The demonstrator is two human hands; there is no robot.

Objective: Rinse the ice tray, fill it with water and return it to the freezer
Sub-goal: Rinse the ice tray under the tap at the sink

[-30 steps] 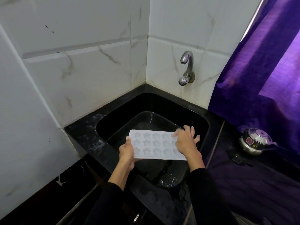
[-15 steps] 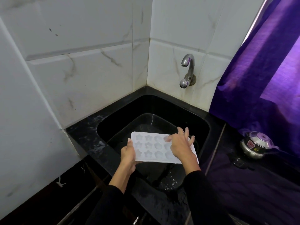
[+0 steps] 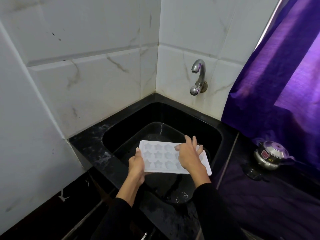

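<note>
Head view: the white star-mould ice tray (image 3: 161,157) hangs level over the black sink (image 3: 213,134). Left hand (image 3: 136,166) clamps its near-left edge, thumb on top; right hand (image 3: 189,156) lies palm-down across it, fingers (image 3: 187,139) spread, wrist bent.

The ice tray (image 3: 161,157) looks like matt white plastic, while the sink (image 3: 204,122) is glossy black with a wet sheen. The tap (image 3: 199,75) and kettle (image 3: 271,155) are shiny metal; the curtain (image 3: 277,84) is purple cloth, the wall tiles (image 3: 86,84) smooth and marbled.
</note>
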